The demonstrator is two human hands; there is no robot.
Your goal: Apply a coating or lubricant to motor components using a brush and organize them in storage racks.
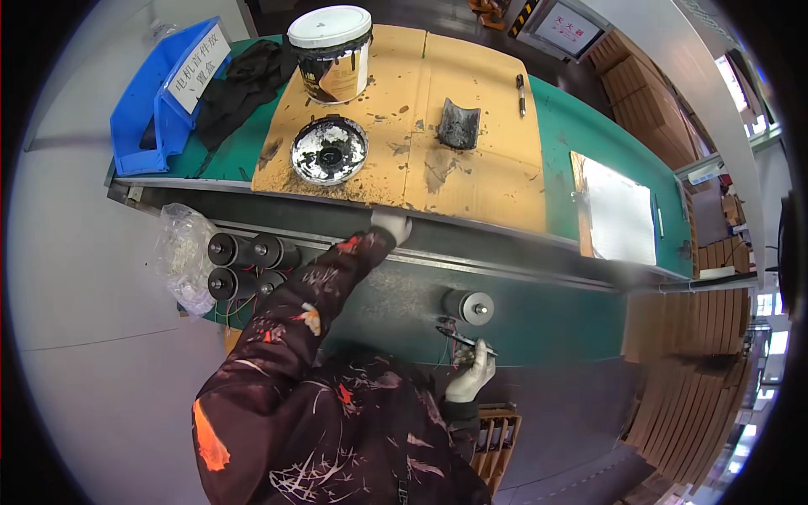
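My right hand (473,375), in a whitish glove, is closed around a dark pen (454,337) beside a grey cylindrical motor (469,307). The motor lies on its side on the lower green bench, its round end with a small shaft turned to the right, and thin wires show below it. My left arm stretches forward to the front edge of the upper bench. There my gloved left hand (392,224) reaches in at the edge, its fingers hidden beneath it. Several more black motors (231,249) with red wires stand together at the left.
Stained cardboard (497,185) covers the upper bench, bearing a bucket (332,59), a black-smeared round lid (329,151), a curved dark piece (459,124) and a marker (521,95). A blue bin (135,126), clear plastic bag (187,252) and clipboard (619,210) flank it. Flattened cartons (690,412) stack right.
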